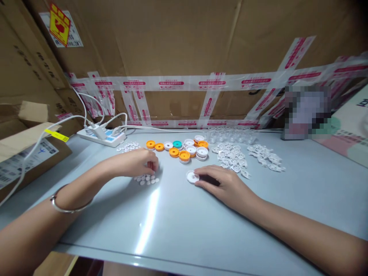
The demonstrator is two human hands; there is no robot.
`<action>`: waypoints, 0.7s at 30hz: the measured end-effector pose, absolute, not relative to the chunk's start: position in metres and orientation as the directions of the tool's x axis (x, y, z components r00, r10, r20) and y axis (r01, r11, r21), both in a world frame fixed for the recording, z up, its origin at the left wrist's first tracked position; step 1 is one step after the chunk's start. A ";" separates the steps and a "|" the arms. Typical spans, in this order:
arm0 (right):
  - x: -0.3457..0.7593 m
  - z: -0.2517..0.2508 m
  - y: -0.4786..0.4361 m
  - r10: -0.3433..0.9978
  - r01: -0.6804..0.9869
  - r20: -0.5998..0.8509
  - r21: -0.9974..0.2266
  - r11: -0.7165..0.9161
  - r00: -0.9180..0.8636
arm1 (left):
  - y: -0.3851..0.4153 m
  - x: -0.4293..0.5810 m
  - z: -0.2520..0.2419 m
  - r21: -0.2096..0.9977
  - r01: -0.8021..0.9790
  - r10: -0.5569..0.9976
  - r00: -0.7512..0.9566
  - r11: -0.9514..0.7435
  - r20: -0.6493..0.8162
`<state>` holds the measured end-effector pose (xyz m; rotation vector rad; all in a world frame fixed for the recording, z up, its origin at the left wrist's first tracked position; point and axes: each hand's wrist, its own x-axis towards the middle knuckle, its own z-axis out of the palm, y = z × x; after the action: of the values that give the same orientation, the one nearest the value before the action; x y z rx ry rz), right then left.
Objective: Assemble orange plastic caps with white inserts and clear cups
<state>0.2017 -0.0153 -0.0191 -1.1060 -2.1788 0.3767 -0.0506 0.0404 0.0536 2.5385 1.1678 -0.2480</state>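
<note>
My left hand (143, 161) reaches down over a cluster of small white discs (147, 179), its fingers curled together at the pile's upper edge; whatever may lie between the fingertips is hidden. Thumb and fingers of my right hand (220, 180) close on the rim of a white plastic wheel (190, 176), which rests on the table. Beyond both hands stand several round wheel-like parts: orange ones (184, 155), white ones (202, 152) and a teal one (177, 144). More small white discs (128, 147) lie behind my left wrist.
Flat white openwork pieces (232, 155) lie in a pile right of centre, with another pile (266, 156) farther right. Clear plastic parts (230, 135) are behind them. A power strip (102, 134) with white cables sits back left. Cardboard boxes (172, 46) wall off the table (184, 226).
</note>
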 end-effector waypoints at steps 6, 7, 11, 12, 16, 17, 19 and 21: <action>0.202 -0.019 -0.015 0.798 0.604 0.419 -0.523 0.602 -0.434 | 0.036 -0.045 0.052 0.284 0.712 0.711 0.691 -0.642 -0.128; 0.202 -0.019 -0.015 0.797 0.601 0.417 -0.523 0.604 -0.437 | 0.033 -0.041 0.049 0.312 0.671 0.697 0.716 -0.673 -0.036; 0.201 -0.019 -0.014 0.786 0.582 0.420 -0.528 0.618 -0.453 | 0.021 -0.018 0.029 0.355 0.475 0.582 0.745 -0.805 0.325; 0.201 -0.020 -0.014 0.786 0.580 0.419 -0.531 0.618 -0.455 | 0.020 -0.012 0.022 0.333 0.436 0.542 0.754 -0.836 0.371; 0.201 -0.021 -0.014 0.786 0.579 0.415 -0.532 0.618 -0.458 | 0.020 0.000 0.000 0.172 0.355 0.394 0.800 -0.919 0.452; 0.201 -0.021 -0.014 0.784 0.578 0.417 -0.531 0.620 -0.459 | 0.021 0.001 -0.003 0.130 0.348 0.368 0.809 -0.928 0.458; 0.201 -0.021 -0.014 0.781 0.574 0.420 -0.530 0.624 -0.461 | 0.022 0.000 -0.006 0.058 0.341 0.328 0.823 -0.938 0.464; 0.201 -0.021 -0.014 0.783 0.573 0.417 -0.533 0.622 -0.462 | 0.023 -0.001 -0.006 0.011 0.334 0.301 0.834 -0.942 0.462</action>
<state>0.2009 -0.0138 -0.0207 -1.0582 -2.2014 0.4213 -0.0012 0.0227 -0.0057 3.0757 0.5339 0.7556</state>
